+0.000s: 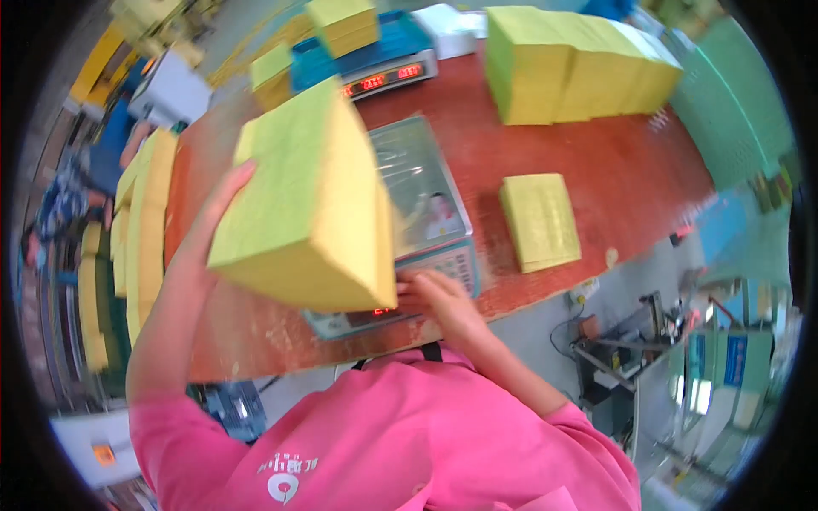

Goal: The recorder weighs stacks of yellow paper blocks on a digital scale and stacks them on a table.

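1. The left hand (223, 198) is gripping the left side of a large yellow stack (290, 196), its thumb or a finger lying along the face; the rest of its fingers are hiding behind the block
2. The right hand (439, 298) is reaching to the lower right corner of that stack, its fingertips disappearing at the edge, so I cannot tell whether it is gripping or only touching
3. The large yellow stack is leaning at a tilt in front of the person's chest, covering part of the front scale (439, 255); whether its base is touching the scale is staying unclear
4. A smaller yellow stack (545, 223) is lying on the red table (639, 170), to the right of the front scale
5. Behind, a second scale (392, 78) is showing glowing red digits and bearing a blue tray (405, 34), with a yellow block (343, 25) sitting on it
6. A row of tall yellow stacks (588, 72) is standing at the far right, while more yellow stacks (149, 230) are standing along the table's left side
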Motion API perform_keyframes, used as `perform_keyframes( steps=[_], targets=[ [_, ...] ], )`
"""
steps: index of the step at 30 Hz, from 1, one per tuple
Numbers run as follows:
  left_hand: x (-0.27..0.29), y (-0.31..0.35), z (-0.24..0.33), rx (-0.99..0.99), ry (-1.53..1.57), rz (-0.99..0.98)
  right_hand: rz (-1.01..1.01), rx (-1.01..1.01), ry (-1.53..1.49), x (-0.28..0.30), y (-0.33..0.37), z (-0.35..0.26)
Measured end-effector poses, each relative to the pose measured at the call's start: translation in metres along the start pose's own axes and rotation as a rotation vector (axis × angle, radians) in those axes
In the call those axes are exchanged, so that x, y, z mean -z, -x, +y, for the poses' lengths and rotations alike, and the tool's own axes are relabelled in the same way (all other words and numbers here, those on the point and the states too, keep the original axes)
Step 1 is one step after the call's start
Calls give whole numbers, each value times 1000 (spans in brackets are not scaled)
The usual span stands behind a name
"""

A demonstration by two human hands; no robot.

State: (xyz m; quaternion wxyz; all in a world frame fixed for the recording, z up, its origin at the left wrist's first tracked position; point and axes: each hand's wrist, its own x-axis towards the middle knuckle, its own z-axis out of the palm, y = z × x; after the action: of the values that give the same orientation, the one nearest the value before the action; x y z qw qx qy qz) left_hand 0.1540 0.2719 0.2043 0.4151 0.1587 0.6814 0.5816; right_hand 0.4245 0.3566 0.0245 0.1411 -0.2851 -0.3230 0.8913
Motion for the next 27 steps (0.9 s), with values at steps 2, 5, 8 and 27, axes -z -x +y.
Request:
perform_keyframes(
  steps=[2, 5, 8, 27],
  targets=[
    [12, -7, -8, -18, 66, -99, -60, -29, -124, -13, -11, 2],
    [11, -1, -19, 21, 129, -169, -177, -26, -183, 1, -26, 20],
    [-16, 19, -23, -4, 177, -177, -185, -10, 89, 3, 12, -39],
    [-623, -135, -67, 226, 269, -618, 740, 434, 292, 468, 87, -348]
  ],
)
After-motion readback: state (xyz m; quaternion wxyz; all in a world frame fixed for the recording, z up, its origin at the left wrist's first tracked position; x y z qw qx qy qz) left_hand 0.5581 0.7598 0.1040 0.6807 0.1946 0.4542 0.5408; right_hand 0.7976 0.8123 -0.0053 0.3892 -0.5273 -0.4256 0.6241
